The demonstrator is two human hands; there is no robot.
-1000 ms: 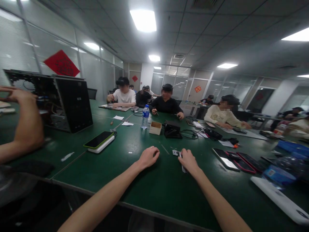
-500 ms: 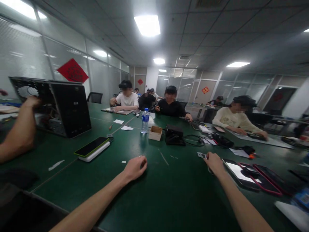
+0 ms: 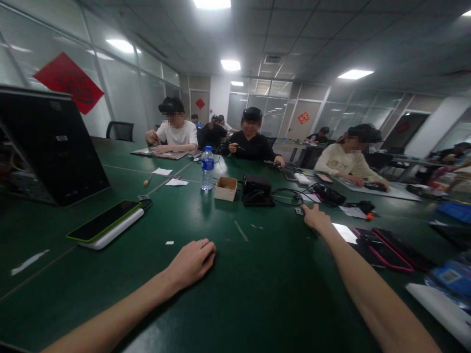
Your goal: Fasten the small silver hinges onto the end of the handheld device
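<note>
My left hand rests on the green table with its fingers curled together. Nothing shows in it. Farther forward on the right, my right hand reaches out with the index finger stretched. That fingertip is at the edge of a small silvery metal piece lying on the table. The thumb and other fingers are partly hidden. Beyond my hands stand a small open cardboard box, a water bottle and a black device with cables.
At left are a black computer case and a green-edged phone on a white block. Red-edged phone cases lie right of my right hand, near a blue-labelled bottle. Several people sit working across the green table.
The view has turned and tilted down slightly. My right hand, which gripped the metal piece, now has its index finger extended over it. My left hand's fingers have come down onto the table.
</note>
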